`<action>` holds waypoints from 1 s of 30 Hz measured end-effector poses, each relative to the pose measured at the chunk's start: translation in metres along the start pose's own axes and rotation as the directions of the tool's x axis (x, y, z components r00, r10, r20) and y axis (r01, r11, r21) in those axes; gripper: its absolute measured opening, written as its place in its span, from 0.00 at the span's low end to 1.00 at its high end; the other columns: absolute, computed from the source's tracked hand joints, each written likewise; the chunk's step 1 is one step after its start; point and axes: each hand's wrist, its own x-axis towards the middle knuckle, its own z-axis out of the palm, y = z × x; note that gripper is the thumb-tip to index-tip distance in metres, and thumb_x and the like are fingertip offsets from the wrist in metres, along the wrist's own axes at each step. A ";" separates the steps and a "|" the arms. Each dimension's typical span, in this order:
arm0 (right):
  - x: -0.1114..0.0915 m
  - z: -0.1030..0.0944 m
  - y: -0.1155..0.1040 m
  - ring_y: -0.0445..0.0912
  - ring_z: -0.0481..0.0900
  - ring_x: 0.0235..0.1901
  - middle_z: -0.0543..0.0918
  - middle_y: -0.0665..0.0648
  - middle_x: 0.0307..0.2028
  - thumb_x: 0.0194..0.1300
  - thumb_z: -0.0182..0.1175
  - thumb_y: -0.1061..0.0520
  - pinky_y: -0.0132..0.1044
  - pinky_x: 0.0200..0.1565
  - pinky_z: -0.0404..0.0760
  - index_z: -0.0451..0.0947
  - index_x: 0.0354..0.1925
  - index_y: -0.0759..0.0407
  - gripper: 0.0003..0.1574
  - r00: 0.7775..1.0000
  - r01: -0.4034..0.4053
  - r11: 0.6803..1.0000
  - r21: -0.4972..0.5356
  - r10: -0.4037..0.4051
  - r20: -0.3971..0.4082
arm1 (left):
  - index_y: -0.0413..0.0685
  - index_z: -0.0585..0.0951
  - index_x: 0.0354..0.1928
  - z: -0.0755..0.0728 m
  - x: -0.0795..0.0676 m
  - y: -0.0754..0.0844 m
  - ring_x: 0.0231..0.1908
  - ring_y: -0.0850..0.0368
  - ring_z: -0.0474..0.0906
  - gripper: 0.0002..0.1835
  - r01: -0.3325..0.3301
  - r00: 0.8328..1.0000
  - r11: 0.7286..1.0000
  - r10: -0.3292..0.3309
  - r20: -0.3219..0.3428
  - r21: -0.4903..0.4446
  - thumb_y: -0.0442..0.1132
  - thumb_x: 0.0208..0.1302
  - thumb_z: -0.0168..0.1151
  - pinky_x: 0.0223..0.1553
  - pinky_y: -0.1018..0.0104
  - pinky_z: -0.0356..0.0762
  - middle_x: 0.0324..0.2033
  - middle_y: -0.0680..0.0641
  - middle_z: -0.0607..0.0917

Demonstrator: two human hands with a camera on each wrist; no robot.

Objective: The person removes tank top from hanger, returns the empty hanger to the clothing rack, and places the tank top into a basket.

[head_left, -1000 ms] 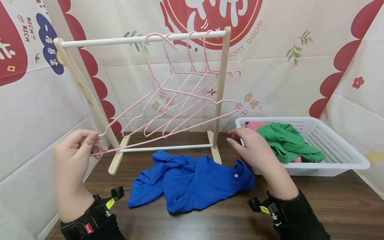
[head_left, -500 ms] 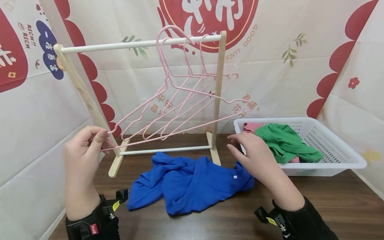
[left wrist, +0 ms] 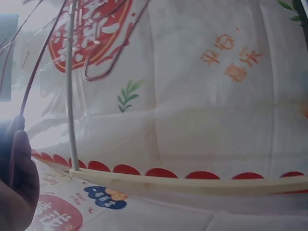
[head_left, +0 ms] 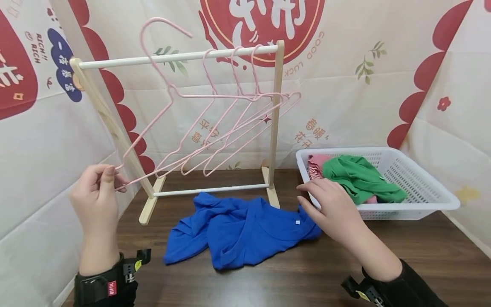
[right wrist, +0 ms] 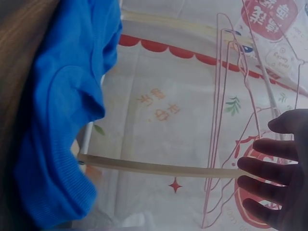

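My left hand (head_left: 97,196) pinches a pink clothes hanger (head_left: 144,131) by its lower left corner, between thumb and fingers. That hanger's hook stands above the white rail (head_left: 126,62), in front of it and off it. Three more pink hangers (head_left: 210,81) hang on the rail to its right. My right hand (head_left: 333,209) holds nothing; its fingers are loosely bent, near the basket's left side. In the right wrist view its fingers (right wrist: 269,168) are spread apart. Below the rack, a blue T-shirt (head_left: 245,234) lies crumpled on the table, its neckline toward the right.
The wooden rack (head_left: 275,115) has feet and a low white crossbar (head_left: 211,190) behind the shirt. At right stands a white plastic basket (head_left: 429,200) with green (head_left: 360,179) and pink (head_left: 316,164) garments. Printed cloth walls (head_left: 356,111) enclose the back and sides.
The held hanger rose, its hook passing rightward over the rail, then swung left away from the other hangers. My left hand shifted right, then back left. The right hand moved slightly right and down.
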 end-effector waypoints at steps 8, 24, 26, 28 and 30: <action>-0.010 0.004 0.005 0.51 0.79 0.41 0.83 0.53 0.37 0.58 0.66 0.57 0.51 0.42 0.75 0.81 0.42 0.58 0.12 1.000 0.009 1.000 -0.019 -0.009 0.022 | 0.18 0.74 0.35 -0.015 -0.004 -0.025 0.19 0.71 0.76 0.20 0.058 0.991 0.998 -0.058 -0.120 0.001 0.37 0.69 0.59 0.25 0.82 0.72 0.19 0.62 0.81; -0.012 0.004 0.005 0.51 0.78 0.43 0.83 0.53 0.38 0.58 0.66 0.57 0.51 0.45 0.74 0.82 0.42 0.59 0.12 0.999 0.027 0.999 -0.021 -0.026 0.037 | 0.40 0.77 0.30 -0.038 -0.005 -0.067 0.15 0.70 0.73 0.15 0.309 0.917 0.950 -0.289 -0.276 0.031 0.43 0.72 0.53 0.21 0.80 0.73 0.15 0.58 0.76; -0.013 0.004 0.004 0.51 0.78 0.43 0.82 0.54 0.38 0.58 0.66 0.56 0.52 0.45 0.74 0.82 0.42 0.59 0.13 0.998 0.029 0.999 -0.033 -0.028 0.049 | 0.42 0.77 0.29 -0.041 -0.005 -0.071 0.14 0.69 0.73 0.14 0.351 0.898 0.936 -0.333 -0.287 0.011 0.43 0.71 0.54 0.21 0.80 0.73 0.15 0.56 0.76; -0.013 0.004 0.002 0.52 0.78 0.43 0.82 0.54 0.38 0.59 0.66 0.56 0.52 0.44 0.74 0.82 0.42 0.59 0.13 0.997 0.028 0.999 -0.047 -0.025 0.072 | 0.45 0.77 0.29 -0.044 -0.006 -0.076 0.14 0.69 0.73 0.13 0.378 0.887 0.926 -0.359 -0.289 0.012 0.43 0.72 0.53 0.21 0.80 0.73 0.15 0.56 0.75; -0.013 0.004 0.001 0.52 0.77 0.43 0.82 0.54 0.38 0.59 0.67 0.55 0.52 0.43 0.75 0.82 0.43 0.59 0.14 0.995 0.025 0.998 -0.064 -0.019 0.103 | 0.48 0.77 0.29 -0.048 -0.007 -0.080 0.14 0.68 0.73 0.12 0.401 0.877 0.916 -0.384 -0.290 0.000 0.44 0.71 0.54 0.20 0.80 0.72 0.15 0.55 0.76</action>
